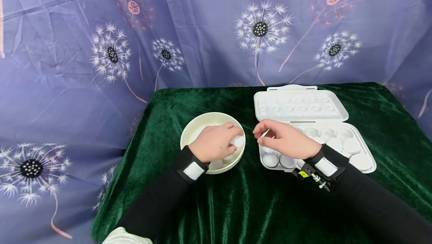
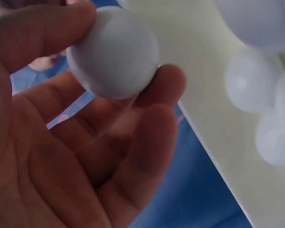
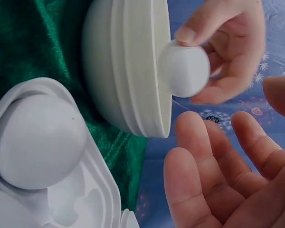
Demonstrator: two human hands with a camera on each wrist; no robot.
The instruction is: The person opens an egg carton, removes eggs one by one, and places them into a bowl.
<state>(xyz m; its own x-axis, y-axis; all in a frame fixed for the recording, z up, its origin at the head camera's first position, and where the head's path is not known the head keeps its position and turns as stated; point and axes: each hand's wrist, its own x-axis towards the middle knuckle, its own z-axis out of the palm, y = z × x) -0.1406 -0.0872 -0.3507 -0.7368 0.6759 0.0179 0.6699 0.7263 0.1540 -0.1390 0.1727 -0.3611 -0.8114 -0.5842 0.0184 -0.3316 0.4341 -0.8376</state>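
The person's left hand (image 1: 214, 141) held a smooth, white, egg-shaped piece (image 2: 115, 52) between thumb and fingertips at the right-hand side of a round, cream-coloured bowl (image 3: 126, 71) containing more white pieces (image 2: 254, 78). Whether it touched the rim was unclear. The right hand (image 1: 288, 139) was released, its fingers loosely bent around nothing, above the left part of a lidded, white plastic tray (image 1: 370, 157) with round cups.

The shallow pinch on a slick, curved surface could have let the piece slip, and the raised rim could have knocked it loose. A narrow strip of dark green velvet cloth (image 1: 229, 206) separated bowl and tray, with broader room nearer the person; behind the tray, its raised-edged lid (image 1: 300, 113) reached near the cloth's far edge.
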